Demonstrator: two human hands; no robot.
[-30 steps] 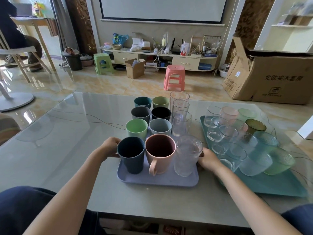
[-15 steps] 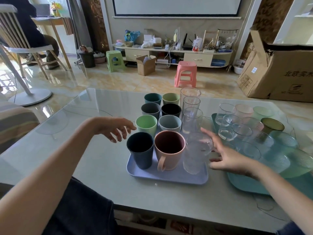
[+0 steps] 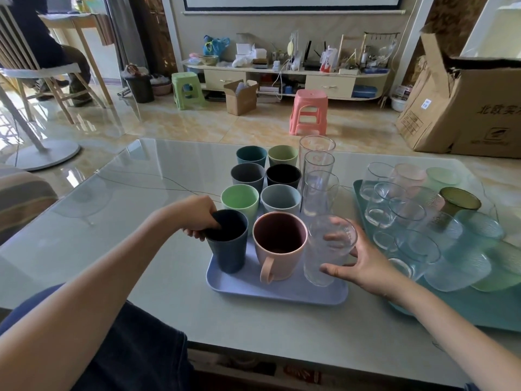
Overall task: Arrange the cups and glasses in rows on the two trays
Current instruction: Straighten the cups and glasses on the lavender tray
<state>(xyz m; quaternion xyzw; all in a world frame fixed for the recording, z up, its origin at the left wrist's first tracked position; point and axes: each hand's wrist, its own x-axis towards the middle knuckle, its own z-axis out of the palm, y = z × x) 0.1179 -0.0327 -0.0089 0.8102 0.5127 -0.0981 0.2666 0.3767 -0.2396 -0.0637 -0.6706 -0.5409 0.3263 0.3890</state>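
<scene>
Left hand pinches the navy cup's rim; right hand wraps the glass. Between them, the mug crowds both; lifting carelessly could knock it.

Home living room; TV cabinet, plastic stools, glass-topped coffee table, tiled floor

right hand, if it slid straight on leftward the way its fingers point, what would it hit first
Apart from the clear textured glass already in the right hand's grip, probably the pink handled mug right beside it on the lilac tray.
</scene>
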